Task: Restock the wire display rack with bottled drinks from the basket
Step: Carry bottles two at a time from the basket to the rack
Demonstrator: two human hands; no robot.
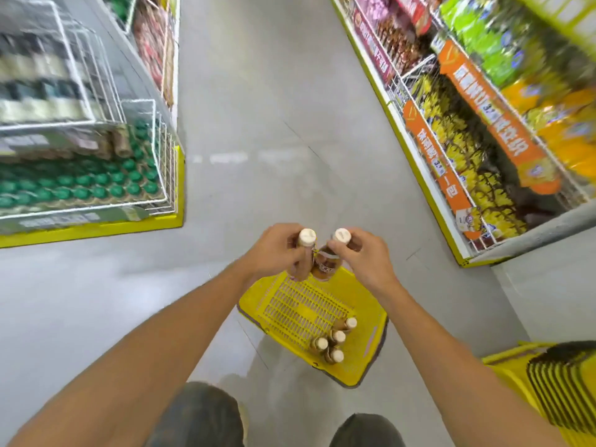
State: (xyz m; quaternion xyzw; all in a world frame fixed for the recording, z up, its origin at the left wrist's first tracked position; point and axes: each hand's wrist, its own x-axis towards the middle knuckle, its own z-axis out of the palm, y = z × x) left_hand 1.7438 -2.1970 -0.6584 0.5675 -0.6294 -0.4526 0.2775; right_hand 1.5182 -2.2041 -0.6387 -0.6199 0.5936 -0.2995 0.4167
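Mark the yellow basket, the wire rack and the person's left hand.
yellow basket (296, 304), head view, bare mesh floor.
wire rack (166, 169), head view, side grid.
left hand (274, 253), head view, back of the hand, gripping a bottle (307, 237).

Grey floor (258, 130); shelves (477, 130), seemingly snacks, on right

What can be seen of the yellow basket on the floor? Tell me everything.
The yellow basket looks like plastic, with a slotted bottom and solid walls. Dark strips, likely folded handles, run along its rim. It sits open-topped on the grey floor. Four brown bottles with white caps stand clustered in its near corner. The rest of its bottom is bare.
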